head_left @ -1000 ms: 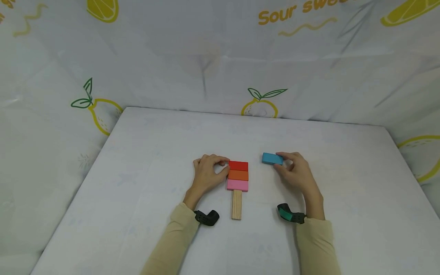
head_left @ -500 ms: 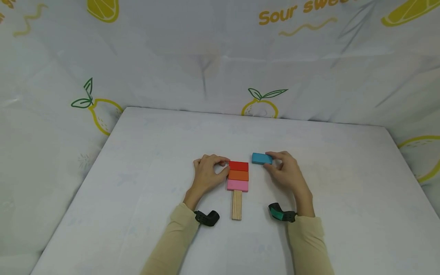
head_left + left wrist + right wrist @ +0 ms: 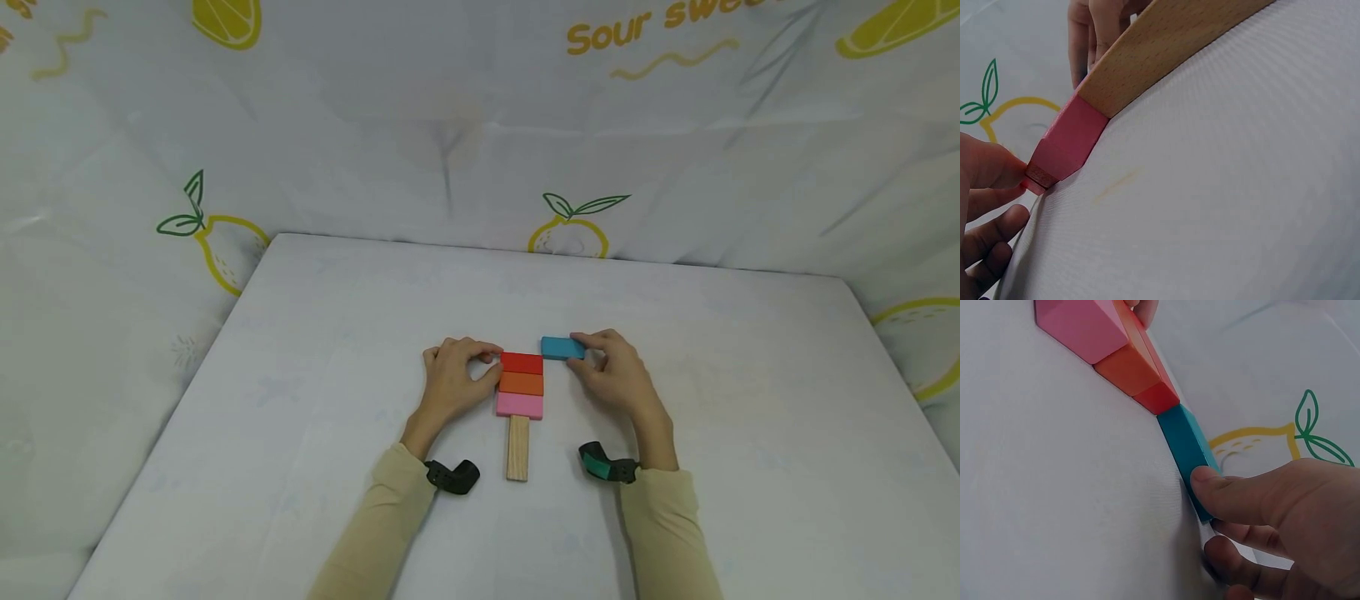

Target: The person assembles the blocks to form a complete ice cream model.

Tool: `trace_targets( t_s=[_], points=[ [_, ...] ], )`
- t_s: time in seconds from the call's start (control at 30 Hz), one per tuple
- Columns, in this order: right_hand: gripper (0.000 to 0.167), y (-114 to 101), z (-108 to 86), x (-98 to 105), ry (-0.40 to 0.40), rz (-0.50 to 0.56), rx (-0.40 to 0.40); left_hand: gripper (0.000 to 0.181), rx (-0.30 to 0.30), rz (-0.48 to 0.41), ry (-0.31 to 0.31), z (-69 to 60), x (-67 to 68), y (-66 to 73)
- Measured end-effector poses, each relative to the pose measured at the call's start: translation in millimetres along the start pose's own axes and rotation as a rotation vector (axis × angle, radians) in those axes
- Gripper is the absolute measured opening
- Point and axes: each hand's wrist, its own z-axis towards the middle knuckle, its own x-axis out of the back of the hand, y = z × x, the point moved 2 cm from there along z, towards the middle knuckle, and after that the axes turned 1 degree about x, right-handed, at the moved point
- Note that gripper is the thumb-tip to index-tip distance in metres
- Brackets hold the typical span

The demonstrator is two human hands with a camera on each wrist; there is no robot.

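Note:
My left hand (image 3: 455, 373) is at the left end of the red block (image 3: 522, 363), pinching it between thumb and index finger; the thumb tip also lies by the orange block (image 3: 521, 383). Red, orange and pink blocks (image 3: 519, 406) lie side by side in a column, touching. Below the pink one, a plain wooden block (image 3: 517, 448) points lengthwise toward me. My right hand (image 3: 617, 372) pinches a blue block (image 3: 558, 347) by its right end. In the right wrist view the blue block's (image 3: 1184, 440) near end meets the red block's corner.
A white cloth-covered table (image 3: 337, 292) lies under everything. Behind it rises a white curtain (image 3: 337, 150) with lemon drawings. Black bands with camera mounts sit on both wrists, the left wrist band (image 3: 453, 477) close to the wooden block.
My right hand has slid the blue block left, up to the red block's upper right corner. The left hand and the column of blocks have stayed in place.

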Motion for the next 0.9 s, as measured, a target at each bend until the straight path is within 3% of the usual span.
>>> trace_targets(
  t_s=[0.9],
  points=[
    [0.049, -13, 8.0, -11, -0.072, -0.055, 0.000, 0.023, 0.005, 0.002, -0.004, 0.3, 1.5, 1.8]
  ],
)
